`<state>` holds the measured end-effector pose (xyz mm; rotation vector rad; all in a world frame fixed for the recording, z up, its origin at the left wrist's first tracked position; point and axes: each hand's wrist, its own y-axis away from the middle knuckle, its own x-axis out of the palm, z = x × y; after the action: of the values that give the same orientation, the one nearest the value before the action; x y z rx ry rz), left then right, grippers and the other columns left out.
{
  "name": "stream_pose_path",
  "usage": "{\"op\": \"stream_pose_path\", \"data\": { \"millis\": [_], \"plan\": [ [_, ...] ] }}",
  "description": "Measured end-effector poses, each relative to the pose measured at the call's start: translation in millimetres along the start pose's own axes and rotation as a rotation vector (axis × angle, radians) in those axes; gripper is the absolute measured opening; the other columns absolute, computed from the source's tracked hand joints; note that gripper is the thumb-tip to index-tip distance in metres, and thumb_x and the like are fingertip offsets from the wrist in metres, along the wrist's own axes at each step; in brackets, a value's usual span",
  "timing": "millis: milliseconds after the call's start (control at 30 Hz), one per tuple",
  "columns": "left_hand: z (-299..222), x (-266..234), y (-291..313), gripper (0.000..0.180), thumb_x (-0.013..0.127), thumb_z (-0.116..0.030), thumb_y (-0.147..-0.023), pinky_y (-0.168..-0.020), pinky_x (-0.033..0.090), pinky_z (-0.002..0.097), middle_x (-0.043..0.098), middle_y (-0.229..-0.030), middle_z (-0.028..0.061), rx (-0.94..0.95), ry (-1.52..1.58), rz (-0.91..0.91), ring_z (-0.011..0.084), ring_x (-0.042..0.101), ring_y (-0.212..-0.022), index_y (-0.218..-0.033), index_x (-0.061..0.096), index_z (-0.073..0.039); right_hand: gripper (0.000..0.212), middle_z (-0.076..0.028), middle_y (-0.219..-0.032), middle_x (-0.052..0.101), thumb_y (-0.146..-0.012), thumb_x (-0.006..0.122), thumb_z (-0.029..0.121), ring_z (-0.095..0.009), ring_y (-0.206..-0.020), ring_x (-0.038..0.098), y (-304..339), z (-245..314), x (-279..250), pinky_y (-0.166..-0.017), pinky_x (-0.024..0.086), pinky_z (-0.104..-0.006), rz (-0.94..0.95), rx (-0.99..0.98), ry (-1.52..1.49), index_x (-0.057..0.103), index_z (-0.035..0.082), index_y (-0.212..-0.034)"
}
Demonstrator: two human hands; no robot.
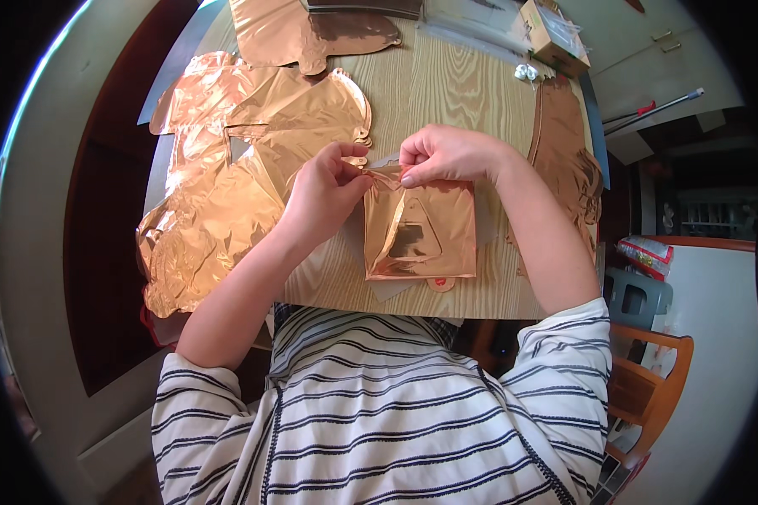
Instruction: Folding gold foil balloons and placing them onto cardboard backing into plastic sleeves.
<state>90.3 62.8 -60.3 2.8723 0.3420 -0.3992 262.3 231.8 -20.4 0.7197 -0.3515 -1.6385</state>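
A copper-coloured foil balloon (pixel 456 210), folded into a flat square, lies at the near middle of the table. A triangular gap or window shape with a darker patch shows on its face. My left hand (pixel 330 183) pinches the square's far left corner between thumb and fingers. At the far edge, right of that, my right hand (pixel 453 156) is closed with thumb and fingertips on the foil. Creases run down from between the two hands. A small tab (pixel 441 284) with a red mark sticks out at the near edge, and a greyish sheet (pixel 391 289) peeks out beneath.
Flat foil balloons (pixel 219 194) are heaped on the left of the wood-grain table (pixel 429 84). More foil (pixel 564 151) lies along the right edge, another piece (pixel 269 34) at the far left. A cardboard box (pixel 556 38) and clear plastic sleeves (pixel 472 25) sit far right.
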Motion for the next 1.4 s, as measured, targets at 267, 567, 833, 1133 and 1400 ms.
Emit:
{"op": "stream_pose_path", "data": {
  "millis": [267,567,833,1133,1400],
  "plan": [
    [5.5,-1.9,-1.4,0.037,0.068,-0.006,-0.094,-0.072,0.055,0.0239,0.069,-0.091,0.0050,-0.024,0.051,0.054,0.0079,0.065,-0.081,-0.129,0.058,0.003,0.020,0.001,-0.070,0.061,-0.093,0.073,0.020,-0.007,-0.059,0.055,0.0,-1.9,-3.6,-0.053,0.045,-0.0255,0.061,0.007,-0.040,0.068,0.002,-0.087],
    [3.0,-7.8,-5.0,0.029,0.067,-0.010,-0.098,-0.064,0.049,0.0216,0.066,-0.092,0.0019,-0.137,0.197,0.183,0.0055,0.058,-0.073,-0.123,0.062,0.004,0.020,0.002,-0.070,0.061,-0.092,0.074,0.021,-0.007,-0.061,0.053,-6.2,-5.7,0.3,-0.056,0.044,-0.0269,-0.005,-0.065,0.166,0.068,0.002,-0.090],
    [9.1,-4.9,-2.8,0.021,0.066,-0.010,-0.099,-0.062,0.049,0.0200,0.066,-0.087,0.0008,-0.142,0.111,0.115,0.0048,0.057,-0.069,-0.114,0.065,0.004,0.018,-0.001,-0.066,0.061,-0.091,0.072,0.018,-0.010,-0.057,0.055,-11.1,-19.8,1.0,-0.051,0.044,-0.0284,0.003,-0.067,0.101,0.066,0.002,-0.087],
    [-16.9,-11.9,-0.8,0.028,0.070,-0.022,-0.094,-0.058,0.046,0.0234,0.063,-0.075,-0.0003,-0.152,-0.121,0.241,0.0054,0.056,-0.064,-0.107,0.069,0.003,0.015,-0.003,-0.067,0.063,-0.090,0.071,0.014,-0.011,-0.056,0.056,-10.0,-20.2,-1.3,-0.049,0.044,-0.0292,0.027,-0.068,0.070,0.066,0.001,-0.085],
    [-16.0,-10.8,-7.1,0.027,0.071,-0.027,-0.094,-0.055,0.041,0.0256,0.061,-0.068,-0.0011,-0.095,-0.236,0.235,0.0063,0.053,-0.062,-0.095,0.072,0.000,0.018,-0.002,-0.067,0.061,-0.092,0.070,0.017,-0.010,-0.055,0.055,-10.9,-8.6,13.1,-0.048,0.042,-0.0281,-0.049,-0.111,0.004,0.068,-0.001,-0.090]
  ]
}}
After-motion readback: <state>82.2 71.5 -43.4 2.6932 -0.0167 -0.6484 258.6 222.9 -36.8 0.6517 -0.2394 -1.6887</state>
